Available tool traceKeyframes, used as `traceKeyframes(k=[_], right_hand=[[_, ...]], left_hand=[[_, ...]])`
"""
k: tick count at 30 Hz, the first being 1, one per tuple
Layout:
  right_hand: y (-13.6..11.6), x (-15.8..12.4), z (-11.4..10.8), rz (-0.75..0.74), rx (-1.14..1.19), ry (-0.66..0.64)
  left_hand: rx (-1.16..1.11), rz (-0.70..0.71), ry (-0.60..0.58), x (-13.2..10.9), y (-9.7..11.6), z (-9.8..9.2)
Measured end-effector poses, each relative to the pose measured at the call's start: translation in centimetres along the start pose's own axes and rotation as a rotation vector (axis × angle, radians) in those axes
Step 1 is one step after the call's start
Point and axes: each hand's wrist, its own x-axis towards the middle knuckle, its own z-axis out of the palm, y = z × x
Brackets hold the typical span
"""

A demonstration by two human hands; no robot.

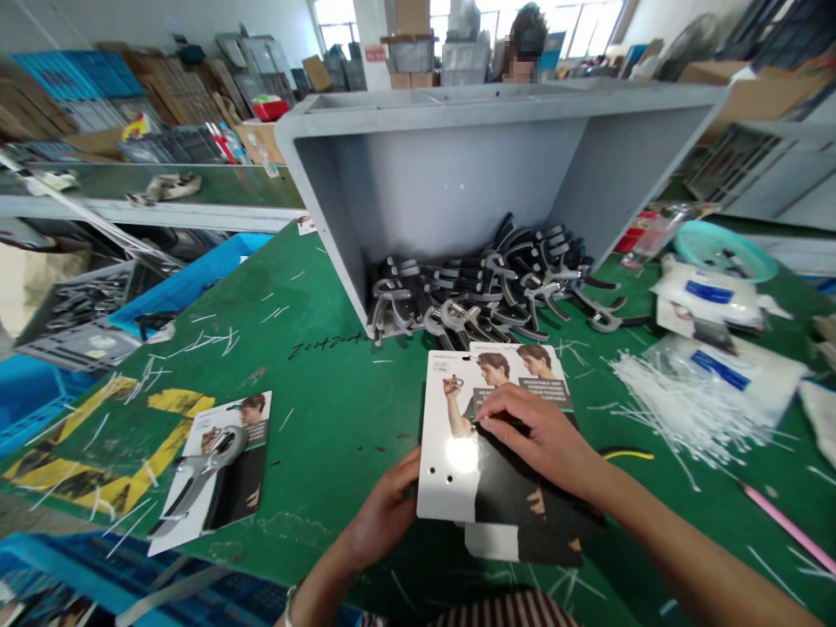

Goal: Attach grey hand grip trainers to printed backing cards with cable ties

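Observation:
A stack of printed packaging cards (457,435) lies on the green table (326,383) in front of me. My left hand (385,509) grips the near left edge of the top card, fingers curled under it. My right hand (542,435) rests on top of the cards, fingertips pinching at the printed picture area. Beyond the cards, a heap of black and silver hand grippers (489,292) spills out of a grey crate (457,165) tipped on its side. At the left lies a finished card with a hand gripper tied on it (215,470).
White cable ties (679,392) are spread at the right, next to plastic bags (711,305) and a teal bowl (724,248). Cut tie ends litter the table. Blue bins (189,283) stand at the left. A person stands behind the crate (526,43).

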Motion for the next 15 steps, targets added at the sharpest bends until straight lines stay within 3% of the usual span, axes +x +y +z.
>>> traceKeyframes(k=[2, 4, 8, 12, 15], right_hand=[[0.1, 0.1, 0.2, -0.008, -0.02, -0.003], [0.1, 0.2, 0.4, -0.008, -0.041, -0.001], [0.0, 0.4, 0.7, 0.013, -0.079, 0.011], [-0.1, 0.5, 0.9, 0.016, -0.139, 0.019], [-0.2, 0.3, 0.8, 0.033, -0.113, 0.047]], left_hand=[[0.052, 0.024, -0.037, -1.0, 0.4, -0.2], [0.089, 0.041, 0.07, -0.9, 0.5, 0.1], [-0.076, 0.023, 0.287, 2.0, 0.1, 1.5], [-0.269, -0.072, 0.315, 5.0, 0.1, 3.1], [-0.289, -0.083, 0.358, 5.1, 0.9, 3.8]])
